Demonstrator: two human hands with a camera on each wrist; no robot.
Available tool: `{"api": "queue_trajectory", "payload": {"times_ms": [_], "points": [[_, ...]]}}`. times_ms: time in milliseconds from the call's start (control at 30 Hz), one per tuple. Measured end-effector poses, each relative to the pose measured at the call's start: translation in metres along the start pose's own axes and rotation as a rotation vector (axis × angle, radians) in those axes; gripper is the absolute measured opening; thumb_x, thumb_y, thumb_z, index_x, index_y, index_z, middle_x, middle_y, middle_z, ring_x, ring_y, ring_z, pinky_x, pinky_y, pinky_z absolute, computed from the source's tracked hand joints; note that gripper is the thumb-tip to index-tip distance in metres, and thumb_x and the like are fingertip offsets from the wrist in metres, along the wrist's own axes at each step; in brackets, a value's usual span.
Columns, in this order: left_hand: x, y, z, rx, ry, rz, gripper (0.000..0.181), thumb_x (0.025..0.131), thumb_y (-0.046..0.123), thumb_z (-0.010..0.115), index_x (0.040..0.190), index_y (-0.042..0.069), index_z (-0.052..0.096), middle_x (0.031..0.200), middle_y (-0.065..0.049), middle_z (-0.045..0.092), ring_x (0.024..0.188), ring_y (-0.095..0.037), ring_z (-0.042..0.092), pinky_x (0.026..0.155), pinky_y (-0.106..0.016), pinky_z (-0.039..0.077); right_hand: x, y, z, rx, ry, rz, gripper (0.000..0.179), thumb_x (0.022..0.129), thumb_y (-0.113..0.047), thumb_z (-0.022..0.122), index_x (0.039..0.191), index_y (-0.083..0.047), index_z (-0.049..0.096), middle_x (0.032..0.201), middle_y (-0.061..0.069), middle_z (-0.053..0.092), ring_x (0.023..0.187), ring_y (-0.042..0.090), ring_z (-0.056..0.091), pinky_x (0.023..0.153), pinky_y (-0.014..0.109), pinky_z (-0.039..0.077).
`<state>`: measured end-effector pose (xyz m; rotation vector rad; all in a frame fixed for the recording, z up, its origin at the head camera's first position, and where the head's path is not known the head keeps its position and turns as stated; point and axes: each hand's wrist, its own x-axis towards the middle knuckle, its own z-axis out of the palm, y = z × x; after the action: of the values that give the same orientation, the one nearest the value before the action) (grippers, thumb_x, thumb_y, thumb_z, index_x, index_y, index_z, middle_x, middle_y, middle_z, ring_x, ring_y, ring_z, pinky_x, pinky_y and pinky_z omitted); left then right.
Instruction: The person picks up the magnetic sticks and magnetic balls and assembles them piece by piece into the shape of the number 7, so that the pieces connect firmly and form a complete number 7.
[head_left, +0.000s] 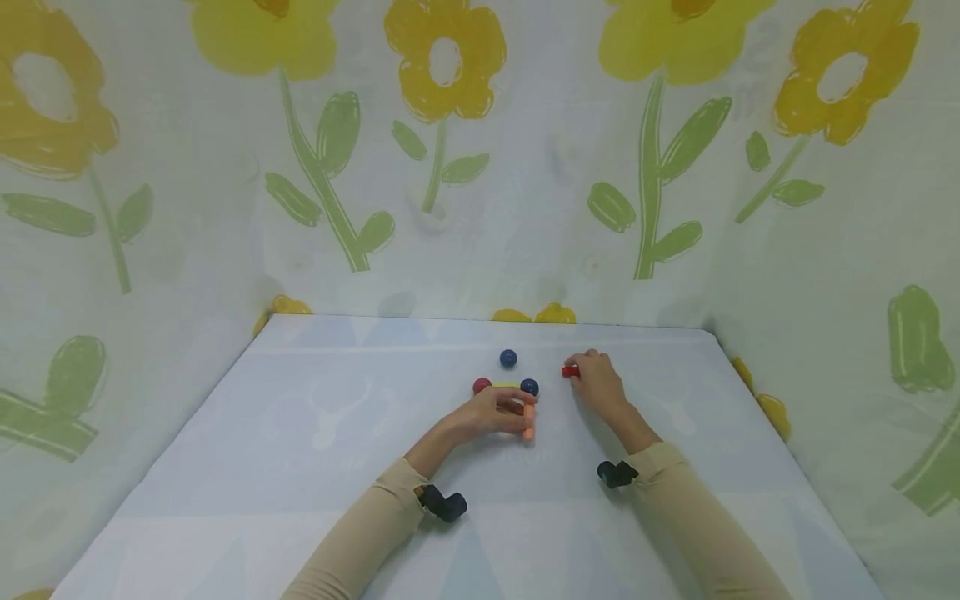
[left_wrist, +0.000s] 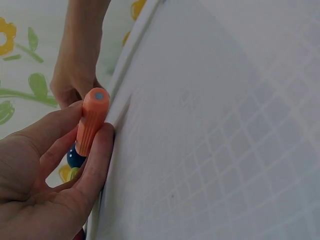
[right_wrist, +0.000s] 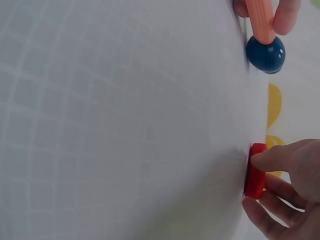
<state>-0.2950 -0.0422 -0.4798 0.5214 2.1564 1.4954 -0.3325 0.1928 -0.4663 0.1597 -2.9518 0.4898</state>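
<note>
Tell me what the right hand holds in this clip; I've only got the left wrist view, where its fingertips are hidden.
Observer: The right hand pinches a red piece, as the right wrist view shows.
Operator: I see one blue ball. Any other?
Observer: Yes, the head view shows a second blue ball, lying apart from it.
Operator: What's at the yellow rod's end opposite mine?
Observer: A red ball, visible in the head view.

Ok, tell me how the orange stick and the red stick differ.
The orange stick is in the left hand, the red stick in the right hand. The orange stick seems to meet a blue ball; the red stick is apart from every ball. Both are small and hand-held.
</note>
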Motion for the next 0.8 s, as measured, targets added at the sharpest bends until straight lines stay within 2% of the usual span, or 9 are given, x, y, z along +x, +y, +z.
{"api": "queue_trajectory", "payload": {"times_ms": [233,467,800], "points": [[0.000,-0.001,0.000,-0.004,0.001,-0.002,0.037,0.088,0.022,0.073,0.125,0.019,0.067,0.119,-0.004,0.065,0.107,-0.018,0.059,0.094,-0.035,0.053,0.001,0.000,0.003,-0.042,0.000,0.003,0.027,0.088,-0.007,0.071,0.115,-0.005,0.067,0.115,0.021,0.062,0.104,0.033,0.055,0.092,0.045,0.054],[-0.001,0.000,0.001,0.015,0.003,0.007,0.037,0.089,0.024,0.073,0.125,0.019,0.066,0.121,-0.004,0.065,0.109,-0.018,0.059,0.095,-0.035,0.053,-0.001,0.004,0.000,-0.029,0.000,-0.011,0.020,0.088,-0.006,0.070,0.108,-0.005,0.069,0.110,0.018,0.064,0.099,0.030,0.055,0.088,0.044,0.055],[0.001,-0.004,-0.001,0.016,-0.004,0.001,0.038,0.088,0.028,0.074,0.125,0.023,0.066,0.119,0.001,0.066,0.110,-0.018,0.059,0.096,-0.037,0.052,-0.010,0.010,-0.005,-0.034,0.017,-0.038,0.021,0.087,-0.008,0.073,0.107,-0.004,0.069,0.105,0.019,0.064,0.095,0.030,0.056,0.087,0.043,0.055]]}}
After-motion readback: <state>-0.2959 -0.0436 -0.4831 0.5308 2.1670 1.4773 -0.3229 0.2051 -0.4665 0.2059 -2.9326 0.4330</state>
